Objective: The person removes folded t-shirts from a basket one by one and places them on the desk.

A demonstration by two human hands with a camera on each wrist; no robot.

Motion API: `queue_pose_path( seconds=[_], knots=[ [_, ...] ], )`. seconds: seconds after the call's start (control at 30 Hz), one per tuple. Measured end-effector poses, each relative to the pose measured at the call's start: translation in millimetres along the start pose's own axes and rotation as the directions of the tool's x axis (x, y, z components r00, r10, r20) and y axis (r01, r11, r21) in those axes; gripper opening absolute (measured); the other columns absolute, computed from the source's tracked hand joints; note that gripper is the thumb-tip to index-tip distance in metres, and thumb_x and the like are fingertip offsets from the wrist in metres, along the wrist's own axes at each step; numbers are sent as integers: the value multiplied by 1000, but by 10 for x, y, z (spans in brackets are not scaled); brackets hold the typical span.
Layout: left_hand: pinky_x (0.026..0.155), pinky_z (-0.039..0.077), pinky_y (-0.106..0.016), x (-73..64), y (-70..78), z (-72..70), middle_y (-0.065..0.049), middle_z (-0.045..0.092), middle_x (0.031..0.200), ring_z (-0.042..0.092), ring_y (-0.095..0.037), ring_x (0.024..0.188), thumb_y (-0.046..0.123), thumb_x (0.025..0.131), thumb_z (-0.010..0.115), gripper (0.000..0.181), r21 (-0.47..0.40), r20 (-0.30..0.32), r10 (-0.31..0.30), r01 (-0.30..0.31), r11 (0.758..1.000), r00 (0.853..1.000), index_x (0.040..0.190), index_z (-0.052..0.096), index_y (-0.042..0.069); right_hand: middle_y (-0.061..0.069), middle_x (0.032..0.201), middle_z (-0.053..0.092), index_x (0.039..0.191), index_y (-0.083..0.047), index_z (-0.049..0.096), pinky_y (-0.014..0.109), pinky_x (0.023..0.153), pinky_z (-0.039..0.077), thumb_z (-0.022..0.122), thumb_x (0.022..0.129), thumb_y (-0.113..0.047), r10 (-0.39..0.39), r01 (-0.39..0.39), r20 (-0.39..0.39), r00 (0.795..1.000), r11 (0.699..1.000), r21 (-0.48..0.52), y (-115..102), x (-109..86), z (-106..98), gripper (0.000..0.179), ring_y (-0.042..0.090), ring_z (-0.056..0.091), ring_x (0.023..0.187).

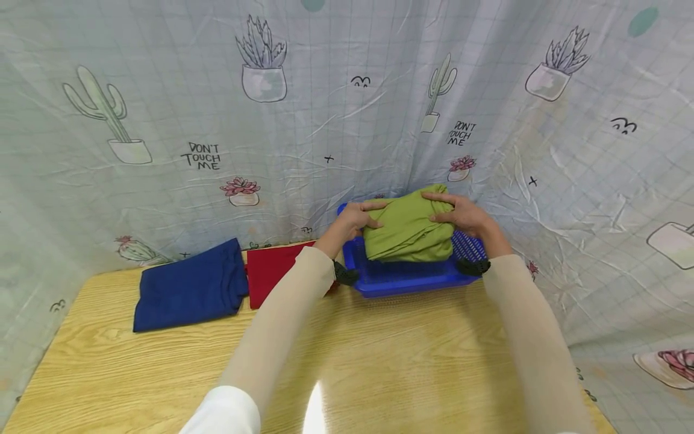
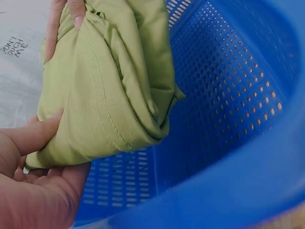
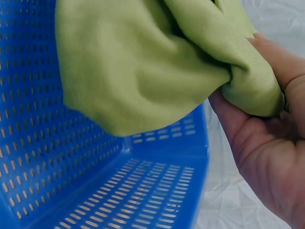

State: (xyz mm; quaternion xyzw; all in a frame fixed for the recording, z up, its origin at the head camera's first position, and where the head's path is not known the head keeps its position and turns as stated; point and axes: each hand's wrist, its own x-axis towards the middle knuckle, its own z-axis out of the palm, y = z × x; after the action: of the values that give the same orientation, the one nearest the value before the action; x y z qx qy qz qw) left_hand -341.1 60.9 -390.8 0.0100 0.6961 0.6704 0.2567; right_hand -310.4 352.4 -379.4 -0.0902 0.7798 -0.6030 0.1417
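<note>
A folded green cloth (image 1: 409,226), perhaps a garment, is held between both hands over the blue plastic basket (image 1: 417,281). My left hand (image 1: 355,218) grips its left edge, thumb on one face and fingers curled underneath, as the left wrist view shows. On the opposite edge, my right hand (image 1: 463,215) pinches the folded layers between thumb and fingers. Stitched seams run along the cloth (image 2: 102,90) in the left wrist view. Beneath it, the perforated basket wall (image 3: 28,143) appears in the right wrist view. Part of the basket's inside is hidden by the cloth.
A folded dark blue cloth (image 1: 190,286) lies at the left of the wooden table (image 1: 390,361). Beside it is a red cloth (image 1: 276,268), partly covered by my left arm. A printed curtain (image 1: 325,120) hangs right behind the basket and along both sides.
</note>
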Motion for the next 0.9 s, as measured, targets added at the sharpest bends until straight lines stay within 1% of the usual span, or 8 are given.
queue_pose_path(
  seconds=[0.03,0.23,0.33,0.4,0.53,0.63,0.77,0.9],
  knots=[
    [76,58,-33,-16,13,-9,-8,55,147,68,-22,98,-13,86,72,60,0,3,5,-5,1000,1000,134,70,23,18,158,33,158,-12,39,29,76,60,60,98,8,-1,1,-2,1000,1000,5,-10,-5,5,66,14,67,101],
    [74,58,-34,-112,98,-57,-7,56,146,67,-21,96,-12,87,72,59,32,24,40,-41,999,999,135,69,22,16,161,32,157,-17,42,27,78,59,64,98,2,-11,6,-52,999,996,-88,-73,-65,52,65,11,66,102],
    [74,57,-34,-178,147,-78,-6,54,148,66,-20,94,-11,88,72,60,63,37,50,-53,997,998,137,67,22,13,162,32,156,-19,45,26,83,57,66,98,-2,-17,7,-80,997,992,-123,-110,-114,100,64,13,63,108],
    [76,57,-33,-221,180,-98,-6,52,150,66,-20,94,-11,88,72,60,81,42,55,-58,995,998,138,67,22,12,163,30,156,-20,45,24,84,56,67,98,-4,-25,11,-93,995,989,-148,-137,-148,136,64,17,60,115],
    [79,58,-33,-295,235,-144,-6,51,150,67,-21,101,-12,88,72,60,74,53,62,-66,995,997,138,67,22,9,166,24,156,-20,45,19,85,53,68,98,-7,-54,33,-106,993,982,-188,-205,-213,207,63,27,48,134],
    [80,58,-33,-354,261,-189,-6,54,147,67,-22,106,-13,88,71,61,53,70,66,-70,996,995,139,66,20,7,168,20,156,-20,45,18,87,51,68,98,-9,-75,51,-104,992,975,-215,-261,-255,262,63,31,34,146],
    [78,59,-33,-435,273,-269,-6,59,143,68,-23,105,-13,88,70,62,44,91,69,-73,996,993,140,65,20,6,169,18,156,-22,45,22,94,48,68,99,-11,-100,73,-95,990,966,-248,-330,-294,339,63,29,19,153],
    [79,59,-33,-518,268,-342,-6,60,142,68,-21,102,-11,89,70,61,44,95,76,-80,996,993,141,64,21,7,168,20,155,-21,46,20,92,48,68,99,-11,-134,105,-94,986,959,-264,-394,-328,423,61,28,18,154]
  ],
)
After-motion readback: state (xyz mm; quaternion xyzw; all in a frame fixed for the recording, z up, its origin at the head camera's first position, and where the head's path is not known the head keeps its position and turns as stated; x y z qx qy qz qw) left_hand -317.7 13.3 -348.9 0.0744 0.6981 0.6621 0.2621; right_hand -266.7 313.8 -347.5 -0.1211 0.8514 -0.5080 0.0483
